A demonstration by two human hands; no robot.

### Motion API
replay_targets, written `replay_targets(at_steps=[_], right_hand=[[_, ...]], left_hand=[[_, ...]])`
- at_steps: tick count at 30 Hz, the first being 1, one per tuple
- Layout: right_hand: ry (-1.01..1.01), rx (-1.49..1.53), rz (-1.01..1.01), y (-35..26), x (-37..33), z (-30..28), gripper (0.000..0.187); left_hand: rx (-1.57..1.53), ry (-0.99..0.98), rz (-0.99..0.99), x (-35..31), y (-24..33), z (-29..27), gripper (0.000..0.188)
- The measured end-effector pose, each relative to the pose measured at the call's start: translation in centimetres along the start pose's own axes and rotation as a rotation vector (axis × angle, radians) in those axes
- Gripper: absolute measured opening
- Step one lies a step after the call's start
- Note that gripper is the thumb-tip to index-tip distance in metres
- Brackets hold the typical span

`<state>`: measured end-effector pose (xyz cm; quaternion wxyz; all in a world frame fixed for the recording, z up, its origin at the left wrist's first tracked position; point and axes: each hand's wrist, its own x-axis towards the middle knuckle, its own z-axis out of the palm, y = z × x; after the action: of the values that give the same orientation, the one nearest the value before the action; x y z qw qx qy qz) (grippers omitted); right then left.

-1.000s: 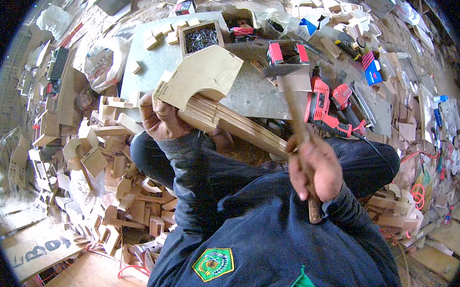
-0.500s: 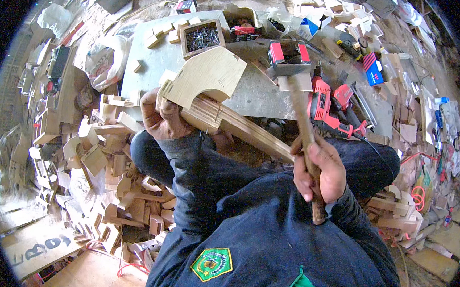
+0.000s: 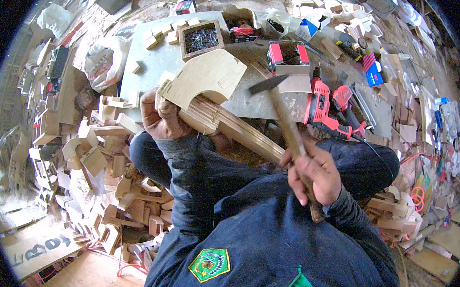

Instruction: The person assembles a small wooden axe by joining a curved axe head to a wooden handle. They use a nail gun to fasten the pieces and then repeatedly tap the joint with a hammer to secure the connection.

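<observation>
While left fingers [image 3: 149,107] hold plywood [image 3: 206,77], right fingers [image 3: 296,185] a hammer [image 3: 289,127], a wooden box [image 3: 182,44] contains metal bits [image 3: 201,39].

Bright, pale light, seemingly from the left, washes out the near-left plywood [image 3: 80,284] — shadow pools beneath the grey board [image 3: 160,57]. The hammer [image 3: 288,123] is slightly blurred, the dark shirt [image 3: 300,234] grainy — straight edges bend toward a soft, black-ringed rim.
</observation>
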<state>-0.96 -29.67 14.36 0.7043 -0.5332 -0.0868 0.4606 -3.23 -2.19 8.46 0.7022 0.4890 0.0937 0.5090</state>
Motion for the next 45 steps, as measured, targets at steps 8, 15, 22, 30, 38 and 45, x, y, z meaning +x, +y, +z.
replay_targets(at_steps=[8,15,22,30,38,45], right_hand=[[-0.096,-0.055,0.082,0.5,0.0,0.1,0.032],[-0.115,-0.099,0.061,0.6,-0.2,0.2,0.031],[-0.054,-0.001,0.082,0.8,-0.2,0.3,0.041],[-0.049,-0.019,0.058,1.2,0.2,0.2,0.041],[0.091,-0.163,-0.131,0.8,-0.4,0.1,0.037],[0.151,-0.487,-0.318,-0.1,-1.2,0.0,0.033]], left_hand=[[-0.013,0.000,-0.039,0.0,-0.6,0.2,0.036],[0.066,0.005,-0.090,-0.1,-0.6,0.0,0.033],[0.079,0.063,-0.083,-0.7,-0.8,-0.1,0.040],[0.272,0.054,0.031,-0.8,-0.4,0.0,0.038],[0.188,0.034,-0.132,-0.6,-0.7,-0.8,0.036],[0.115,-0.149,-0.495,-0.2,-1.3,-1.9,0.032]])
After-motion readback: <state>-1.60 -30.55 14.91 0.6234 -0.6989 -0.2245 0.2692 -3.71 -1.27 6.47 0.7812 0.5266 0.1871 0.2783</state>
